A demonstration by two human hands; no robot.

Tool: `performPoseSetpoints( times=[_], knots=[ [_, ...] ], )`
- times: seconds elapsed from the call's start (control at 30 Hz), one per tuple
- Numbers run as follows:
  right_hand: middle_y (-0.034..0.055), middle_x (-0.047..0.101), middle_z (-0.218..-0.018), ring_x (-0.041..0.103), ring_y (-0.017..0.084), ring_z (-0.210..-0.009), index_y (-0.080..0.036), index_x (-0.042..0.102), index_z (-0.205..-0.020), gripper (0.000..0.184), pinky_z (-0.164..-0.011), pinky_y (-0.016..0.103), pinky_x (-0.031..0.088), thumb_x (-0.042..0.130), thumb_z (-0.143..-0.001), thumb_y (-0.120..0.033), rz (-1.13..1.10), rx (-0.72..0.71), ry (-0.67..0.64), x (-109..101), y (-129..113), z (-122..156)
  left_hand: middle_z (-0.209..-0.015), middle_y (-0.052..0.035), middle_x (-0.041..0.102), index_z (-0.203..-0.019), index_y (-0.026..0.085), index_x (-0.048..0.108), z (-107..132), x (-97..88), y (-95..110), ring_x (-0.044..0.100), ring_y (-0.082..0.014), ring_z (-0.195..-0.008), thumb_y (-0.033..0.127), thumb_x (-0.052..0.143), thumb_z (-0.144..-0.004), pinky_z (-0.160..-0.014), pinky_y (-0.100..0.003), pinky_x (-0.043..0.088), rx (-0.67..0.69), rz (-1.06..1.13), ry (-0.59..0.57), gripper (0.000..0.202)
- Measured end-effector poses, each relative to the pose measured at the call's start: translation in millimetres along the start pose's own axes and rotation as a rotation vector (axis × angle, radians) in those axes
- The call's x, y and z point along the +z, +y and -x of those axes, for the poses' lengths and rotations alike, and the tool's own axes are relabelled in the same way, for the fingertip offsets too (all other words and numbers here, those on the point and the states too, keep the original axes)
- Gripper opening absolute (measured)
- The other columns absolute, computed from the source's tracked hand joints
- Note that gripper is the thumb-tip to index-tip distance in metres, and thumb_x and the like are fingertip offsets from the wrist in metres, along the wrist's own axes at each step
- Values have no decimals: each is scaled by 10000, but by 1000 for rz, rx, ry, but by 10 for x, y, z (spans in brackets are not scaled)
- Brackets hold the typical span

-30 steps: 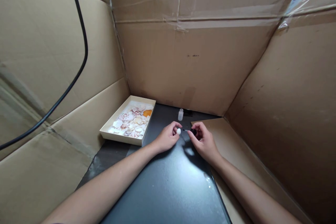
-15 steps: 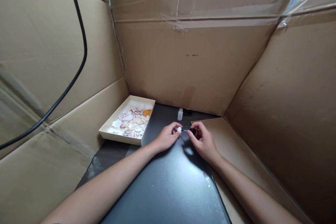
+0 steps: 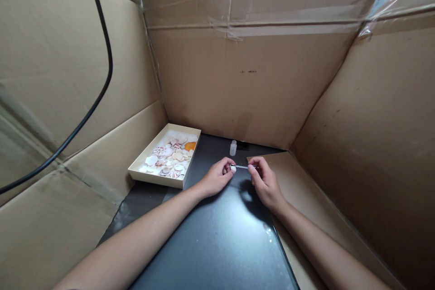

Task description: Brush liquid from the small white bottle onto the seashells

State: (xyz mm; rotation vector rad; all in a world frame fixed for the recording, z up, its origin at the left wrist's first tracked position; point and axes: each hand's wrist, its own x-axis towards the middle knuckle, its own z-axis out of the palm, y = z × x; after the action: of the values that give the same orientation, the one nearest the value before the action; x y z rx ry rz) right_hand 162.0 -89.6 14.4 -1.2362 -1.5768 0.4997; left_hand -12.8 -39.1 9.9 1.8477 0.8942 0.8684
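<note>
Since a second ago, our right hand [image 3: 267, 183] has drawn slightly away from the left, so more of the brush's [image 3: 241, 167] pale shaft shows, and its dark tip now reaches the small white shell [image 3: 233, 169]. Our left hand [image 3: 217, 177] has hardly shifted.

As we judge it, this shell is partway through being brushed: it has been taken up, the brush is out, and the bottle [image 3: 233, 148] stands upright with no cap visible on it. We cannot tell how much of the shell's surface the brush has covered. The other shells [image 3: 166, 153] lie in the tray [image 3: 156, 179], to the left of the bottle, and whether any of those have been brushed we cannot tell.

On our side of the bottle, just above the bench [image 3: 210, 240], our left grip pinches the shell between thumb and fingertips, with almost no gap. To the right of the bottle and nearer us, our right grip closes narrowly around the brush's dark end, mostly hidden by the fingers.
</note>
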Motion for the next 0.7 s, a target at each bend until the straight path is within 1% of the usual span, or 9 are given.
performPoseSetpoints(
  times=[0.1, 0.17, 0.27, 0.33, 0.4, 0.47, 0.53, 0.6, 0.7],
  knots=[
    [-14, 508, -736, 450, 128, -604, -206, 487, -936, 190, -569, 246, 373, 523, -884, -385, 54, 11, 26, 2, 6, -3, -743, 20, 480, -994, 159, 546, -4, -3, -13, 439, -110, -683, 335, 520, -871, -640, -229, 369, 5, -7, -2, 217],
    [-13, 512, -743, 457, 129, -612, -205, 490, -938, 191, -583, 247, 382, 513, -889, -388, 42, 16, 43, 4, 6, -4, -754, 14, 492, -998, 159, 555, -8, -5, -20, 447, -112, -690, 328, 514, -873, -645, -229, 374, 10, -24, 3, 214],
    [-2, 529, -761, 490, 136, -639, -203, 488, -947, 192, -611, 253, 401, 475, -909, -390, -18, 4, 8, 10, 7, -1, -788, 0, 529, -1010, 157, 567, -11, -7, -28, 469, -118, -715, 284, 514, -866, -659, -230, 385, 15, -44, 17, 199],
    [-2, 530, -750, 477, 134, -621, -202, 491, -953, 201, -585, 251, 391, 508, -889, -392, 12, -4, -9, 16, 9, 0, -799, -5, 547, -1013, 159, 572, -12, -7, -29, 482, -120, -722, 263, 520, -857, -661, -229, 389, 12, -43, 17, 195],
    [-4, 527, -735, 456, 132, -606, -201, 501, -938, 202, -569, 251, 376, 534, -874, -390, 64, -14, 2, 19, 7, -2, -791, -6, 554, -1021, 161, 577, -11, -8, -27, 487, -121, -717, 262, 522, -856, -657, -228, 391, 7, -40, 14, 202],
    [-5, 526, -723, 458, 134, -608, -202, 512, -919, 193, -576, 253, 376, 508, -891, -393, 67, -23, 13, 17, 1, -5, -797, -10, 562, -1038, 159, 579, -9, -7, -24, 493, -123, -719, 253, 514, -858, -662, -231, 395, 8, -43, 15, 213],
    [-7, 525, -712, 470, 136, -607, -204, 521, -923, 200, -578, 253, 381, 478, -911, -399, 42, -29, -3, 15, -6, -9, -812, -15, 569, -1059, 156, 576, -8, -7, -20, 499, -125, -727, 223, 503, -853, -671, -235, 399, 13, -53, 19, 228],
    [-16, 509, -686, 465, 135, -589, -207, 528, -941, 200, -564, 251, 377, 496, -903, -401, 52, -34, -19, 14, -8, -12, -810, -15, 568, -1065, 157, 575, -7, -7, -20, 499, -125, -724, 205, 501, -845, -670, -235, 398, 18, -59, 17, 237],
    [-21, 491, -672, 443, 132, -571, -207, 529, -935, 199, -548, 249, 365, 546, -873, -396, 91, -38, 3, 20, -2, -12, -782, -5, 553, -1042, 160, 578, -8, -5, -29, 490, -119, -700, 207, 511, -835, -652, -227, 389, 23, -45, 11, 223]
  ],
)
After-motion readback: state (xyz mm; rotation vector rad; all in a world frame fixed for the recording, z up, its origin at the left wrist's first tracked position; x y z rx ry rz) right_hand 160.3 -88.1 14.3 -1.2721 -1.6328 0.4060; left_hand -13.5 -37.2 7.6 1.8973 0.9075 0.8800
